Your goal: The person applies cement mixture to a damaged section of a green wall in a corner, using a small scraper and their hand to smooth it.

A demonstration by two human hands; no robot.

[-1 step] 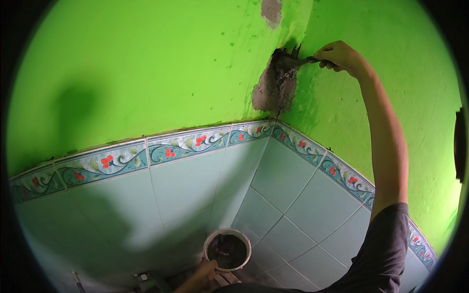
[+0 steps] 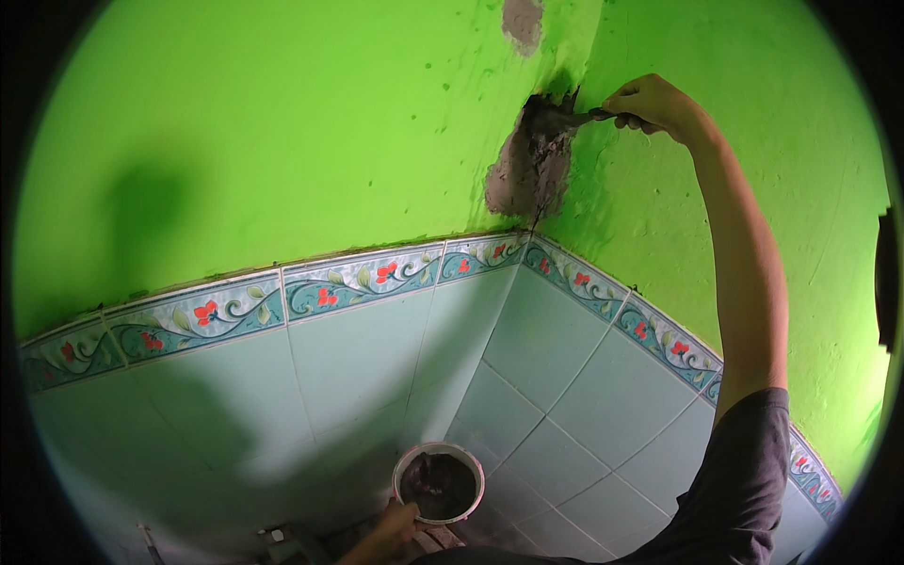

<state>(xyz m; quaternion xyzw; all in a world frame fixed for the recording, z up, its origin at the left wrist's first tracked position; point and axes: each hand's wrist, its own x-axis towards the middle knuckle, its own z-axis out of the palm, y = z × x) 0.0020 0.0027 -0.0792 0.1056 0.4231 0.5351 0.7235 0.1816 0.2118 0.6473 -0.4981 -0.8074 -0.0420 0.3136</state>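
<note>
My right hand is raised to the wall corner, its fingers closed round the handle of a putty knife. The blade lies against the upper part of a rough grey-brown mortar patch where the two green walls meet. Dark wet filler and a ragged hollow show around the blade tip. Low in the picture, my left hand grips the near left rim of a small pale bucket. Inside the bucket sits dark grey wet mortar. Some of the left hand's fingers are hidden by the bucket.
Pale blue-green tiles cover the lower walls, topped by a flowered border. A smaller grey patch is higher up. A dark object stands at the right edge. Dim items lie below, left of the bucket.
My right hand has shifted very slightly upward with the putty knife. The bucket and my left hand look almost unchanged.
</note>
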